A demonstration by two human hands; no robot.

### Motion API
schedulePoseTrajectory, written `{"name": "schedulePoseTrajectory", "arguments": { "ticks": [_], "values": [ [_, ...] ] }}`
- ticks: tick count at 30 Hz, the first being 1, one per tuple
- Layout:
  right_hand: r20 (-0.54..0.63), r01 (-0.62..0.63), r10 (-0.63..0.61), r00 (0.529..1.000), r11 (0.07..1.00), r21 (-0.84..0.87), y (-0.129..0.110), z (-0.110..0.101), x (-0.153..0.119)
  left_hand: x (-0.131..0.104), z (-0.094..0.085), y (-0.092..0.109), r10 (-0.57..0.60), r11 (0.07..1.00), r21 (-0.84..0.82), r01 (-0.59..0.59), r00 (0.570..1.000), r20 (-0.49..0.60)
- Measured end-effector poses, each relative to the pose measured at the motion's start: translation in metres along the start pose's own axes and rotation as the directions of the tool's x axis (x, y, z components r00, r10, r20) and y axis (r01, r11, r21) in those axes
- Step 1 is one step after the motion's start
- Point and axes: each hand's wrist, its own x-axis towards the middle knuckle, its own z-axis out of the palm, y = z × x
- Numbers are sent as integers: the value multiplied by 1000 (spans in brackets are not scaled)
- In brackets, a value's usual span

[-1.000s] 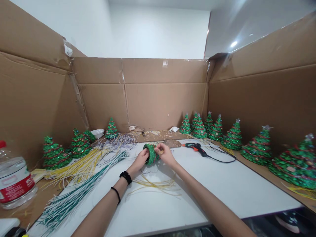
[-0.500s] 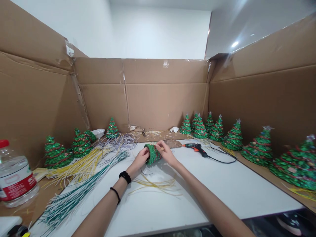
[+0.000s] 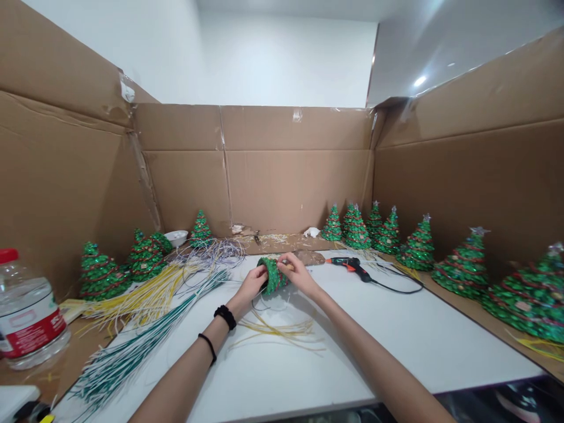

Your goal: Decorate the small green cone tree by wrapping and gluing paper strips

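A: Item one, and its place?
B: One green, textured tree piece with a hollow dark end (image 3: 274,277), tipped sideways between both hands, above the middle of the white, flat worktop (image 3: 396,329). The hollow end faced left.

A: Condition of the hands?
B: Left hand (image 3: 252,283): closed on the rim of the hollow end. Right hand (image 3: 296,273): fingers bent in at the opposite side; whether they pinched anything, I could not tell.

A: Adjacent stock?
B: Loose pale-yellow strands (image 3: 286,335), lying just nearer the person than the piece. One long bundle of teal-and-white strands (image 3: 150,341), to the left. One black-and-orange glue gun with a black cord (image 3: 352,265), lying beyond the right hand.

A: Perimeter?
B: Green, star-topped trees with red garlands (image 3: 460,264), upright along the right side. One clear, red-capped plastic bottle (image 3: 30,317), far left.
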Motion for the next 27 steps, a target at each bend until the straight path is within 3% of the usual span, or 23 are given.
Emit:
{"name": "schedulePoseTrajectory", "arguments": {
  "ticks": [9,17,22,27],
  "values": [
    [18,35,-35,999,999,30,2,1,1,-2,0,2,3,999,33,-4,1000,10],
    [-5,77,-78,997,995,-67,3,6,1,-2,1,3,8,998,57,-7,1000,-7],
    [-57,22,-26,998,998,-60,0,4,1,0,-1,1,19,998,62,-19,1000,-3],
    [-11,49,-51,999,995,-83,-3,-1,0,2,-2,-1,15,999,49,-16,1000,26]
  ]
}}
